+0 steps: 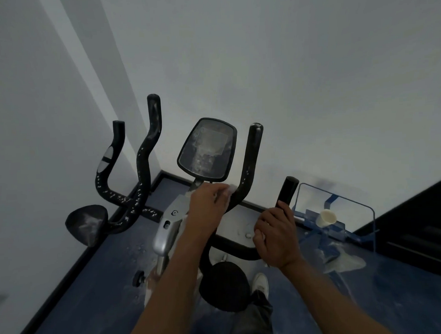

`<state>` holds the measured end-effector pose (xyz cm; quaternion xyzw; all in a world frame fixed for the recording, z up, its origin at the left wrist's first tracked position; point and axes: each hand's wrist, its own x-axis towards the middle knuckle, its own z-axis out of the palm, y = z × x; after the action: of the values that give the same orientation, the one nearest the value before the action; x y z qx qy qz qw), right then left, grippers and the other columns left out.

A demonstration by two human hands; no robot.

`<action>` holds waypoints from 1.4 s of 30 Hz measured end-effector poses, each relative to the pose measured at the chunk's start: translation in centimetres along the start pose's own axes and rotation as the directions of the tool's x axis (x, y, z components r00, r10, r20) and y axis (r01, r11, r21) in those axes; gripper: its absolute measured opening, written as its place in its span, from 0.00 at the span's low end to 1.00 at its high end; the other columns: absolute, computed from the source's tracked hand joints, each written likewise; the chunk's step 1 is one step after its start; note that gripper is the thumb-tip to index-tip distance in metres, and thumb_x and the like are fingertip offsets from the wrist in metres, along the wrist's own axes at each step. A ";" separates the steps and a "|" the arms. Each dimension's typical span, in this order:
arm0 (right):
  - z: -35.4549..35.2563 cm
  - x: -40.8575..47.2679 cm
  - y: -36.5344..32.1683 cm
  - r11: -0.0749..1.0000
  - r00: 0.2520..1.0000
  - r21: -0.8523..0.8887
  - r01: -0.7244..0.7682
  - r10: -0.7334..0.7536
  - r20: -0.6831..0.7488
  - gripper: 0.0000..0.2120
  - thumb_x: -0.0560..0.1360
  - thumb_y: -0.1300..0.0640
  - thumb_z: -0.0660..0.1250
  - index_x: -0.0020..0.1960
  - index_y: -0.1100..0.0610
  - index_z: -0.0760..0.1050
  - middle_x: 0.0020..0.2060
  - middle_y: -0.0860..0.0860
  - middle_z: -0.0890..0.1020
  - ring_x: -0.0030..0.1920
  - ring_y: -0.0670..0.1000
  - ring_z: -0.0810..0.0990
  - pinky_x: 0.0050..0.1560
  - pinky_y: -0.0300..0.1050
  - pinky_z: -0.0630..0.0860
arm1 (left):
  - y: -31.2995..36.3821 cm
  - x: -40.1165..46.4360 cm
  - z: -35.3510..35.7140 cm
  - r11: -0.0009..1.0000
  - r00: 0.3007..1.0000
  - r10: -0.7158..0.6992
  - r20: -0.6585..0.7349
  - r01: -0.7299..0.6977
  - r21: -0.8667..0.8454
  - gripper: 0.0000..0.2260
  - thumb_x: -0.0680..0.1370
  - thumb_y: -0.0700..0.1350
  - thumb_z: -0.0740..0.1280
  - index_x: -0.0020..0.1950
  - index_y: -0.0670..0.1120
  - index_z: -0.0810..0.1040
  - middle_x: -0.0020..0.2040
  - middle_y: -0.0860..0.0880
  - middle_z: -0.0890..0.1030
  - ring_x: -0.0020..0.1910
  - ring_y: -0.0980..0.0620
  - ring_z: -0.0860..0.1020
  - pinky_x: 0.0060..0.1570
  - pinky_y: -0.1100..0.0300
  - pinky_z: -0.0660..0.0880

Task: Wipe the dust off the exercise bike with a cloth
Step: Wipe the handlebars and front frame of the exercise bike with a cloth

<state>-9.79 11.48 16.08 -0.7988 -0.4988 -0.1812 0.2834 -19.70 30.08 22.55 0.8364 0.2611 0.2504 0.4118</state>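
Observation:
The exercise bike stands against a white wall, its dusty console tilted toward me. My left hand holds a white cloth and presses it where the upright black handlebar curves down, just below the console. My right hand grips the right handlebar low on its black grip. A bit of white shows under its fingers; what it is I cannot tell. White dust flecks the silver stem. The black saddle is below my arms.
At the left wall, more dust-speckled black bars and a saddle shape show, possibly a reflection. A blue frame at right holds a paper cup. White powder lies on the blue floor. My shoe is beside the saddle.

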 end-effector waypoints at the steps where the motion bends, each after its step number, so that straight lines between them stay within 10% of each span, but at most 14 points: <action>1: 0.0 0.0 0.0 1.000 1.000 0.004 0.004 -0.004 -0.005 0.10 0.72 0.57 0.62 0.33 0.56 0.76 0.35 0.50 0.77 0.40 0.54 0.75 0.66 0.58 0.67 | 0.1 -0.2 0.3 0.999 0.999 0.035 -0.001 -0.035 -0.013 0.08 0.81 0.51 0.70 0.51 0.49 0.87 0.42 0.56 0.83 0.43 0.59 0.80 0.46 0.71 0.73; 6: 0.0 0.0 0.0 1.000 1.000 0.003 0.000 0.000 -0.001 0.10 0.72 0.56 0.62 0.33 0.56 0.76 0.35 0.50 0.77 0.41 0.54 0.75 0.67 0.58 0.67 | -0.3 0.2 0.6 0.985 0.984 -0.172 -0.037 0.172 0.015 0.15 0.81 0.57 0.67 0.51 0.46 0.86 0.43 0.53 0.84 0.43 0.61 0.80 0.46 0.68 0.76; 19: 0.1 -0.1 0.1 1.000 1.000 0.015 0.001 -0.001 -0.014 0.10 0.72 0.56 0.62 0.33 0.56 0.75 0.35 0.51 0.77 0.40 0.54 0.75 0.66 0.59 0.67 | 1.1 0.8 1.5 0.998 0.998 -0.068 0.014 0.068 0.015 0.18 0.82 0.57 0.65 0.39 0.47 0.83 0.32 0.54 0.80 0.34 0.58 0.78 0.37 0.68 0.73; 32: 0.1 0.0 0.0 1.000 1.000 0.019 -0.006 0.007 -0.019 0.10 0.72 0.56 0.62 0.33 0.56 0.75 0.34 0.50 0.77 0.40 0.53 0.75 0.67 0.59 0.67 | 0.6 1.7 0.8 0.952 0.954 -0.298 0.040 0.300 -0.063 0.17 0.80 0.55 0.68 0.38 0.44 0.83 0.33 0.46 0.82 0.33 0.54 0.79 0.38 0.57 0.76; 38: 0.2 0.0 0.0 1.000 1.000 0.023 0.004 -0.003 -0.028 0.09 0.72 0.57 0.63 0.33 0.56 0.75 0.34 0.50 0.77 0.40 0.54 0.75 0.67 0.59 0.67 | 1.5 -0.9 1.8 0.999 0.995 -0.054 -0.082 0.055 0.003 0.06 0.79 0.48 0.72 0.54 0.48 0.83 0.47 0.55 0.79 0.45 0.60 0.78 0.45 0.77 0.71; 42: 0.2 -0.1 0.1 1.000 1.000 0.022 0.003 -0.002 -0.017 0.09 0.71 0.57 0.63 0.33 0.56 0.76 0.34 0.50 0.77 0.40 0.54 0.75 0.68 0.57 0.65 | 0.7 -2.8 3.1 0.992 0.987 0.124 -0.105 -0.120 0.050 0.07 0.77 0.42 0.74 0.54 0.43 0.85 0.46 0.51 0.73 0.42 0.57 0.74 0.44 0.66 0.77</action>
<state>-9.73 11.52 15.88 -0.7935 -0.4992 -0.1830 0.2961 -19.62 26.18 20.94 0.8447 0.2367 0.3143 0.3628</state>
